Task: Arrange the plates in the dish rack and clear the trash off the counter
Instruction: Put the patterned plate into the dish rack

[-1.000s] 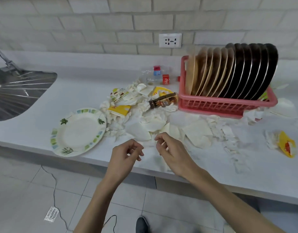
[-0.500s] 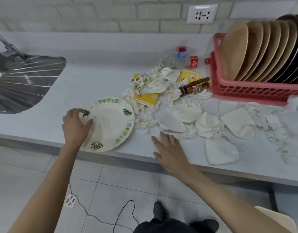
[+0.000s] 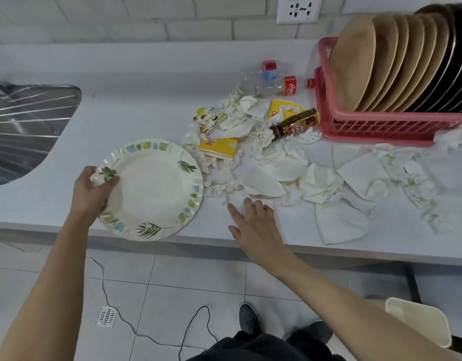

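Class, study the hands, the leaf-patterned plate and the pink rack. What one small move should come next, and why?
Probably lift the plate and carry it towards the rack. The left hand grips its rim, it is the only plate outside the rack, and the right hand lies open on the counter, holding nothing.

Plastic bottles [image 3: 282, 87] two; brown bottle [image 3: 296, 123] one; patterned plate [image 3: 153, 188] one.

Leaf-print plate [image 3: 157, 188] beside crumpled trash [image 3: 263, 178]
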Tool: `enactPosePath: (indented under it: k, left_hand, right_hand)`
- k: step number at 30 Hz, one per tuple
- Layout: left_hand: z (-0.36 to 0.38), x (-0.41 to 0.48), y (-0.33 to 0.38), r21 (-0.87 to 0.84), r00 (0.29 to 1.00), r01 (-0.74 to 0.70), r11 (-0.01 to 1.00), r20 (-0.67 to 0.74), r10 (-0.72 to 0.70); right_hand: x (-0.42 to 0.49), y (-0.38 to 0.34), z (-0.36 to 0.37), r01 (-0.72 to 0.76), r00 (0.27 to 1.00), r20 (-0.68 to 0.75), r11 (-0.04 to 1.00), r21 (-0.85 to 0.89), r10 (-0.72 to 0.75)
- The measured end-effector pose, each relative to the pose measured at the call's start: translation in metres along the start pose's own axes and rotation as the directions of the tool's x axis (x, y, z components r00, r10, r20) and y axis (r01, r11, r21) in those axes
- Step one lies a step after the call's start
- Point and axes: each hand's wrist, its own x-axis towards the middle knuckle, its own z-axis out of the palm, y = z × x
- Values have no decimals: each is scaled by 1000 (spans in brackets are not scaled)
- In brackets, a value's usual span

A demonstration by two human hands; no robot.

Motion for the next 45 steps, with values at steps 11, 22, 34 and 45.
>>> enactPosePath:
  k: [11,22,34,45]
  left_hand:
    - [10,-94,26,-381,998,-47,923,-60,26]
    - [142,-213,73,-472,986,-29,881,132,104]
    - [303,-337,169,-435,907,5,900,381,179]
    - [393,-392,226,-186,782,-128,974,586,215]
  right_hand:
    - [1,25,-37,-303,937,341,672,676,80]
    - [-74,116,-115,-333,874,378,-190,924,305]
    - [-203,292,-162,-197,835,189,-40,980,516]
    - [-231,394,-238,-235,834,53,266,935,549]
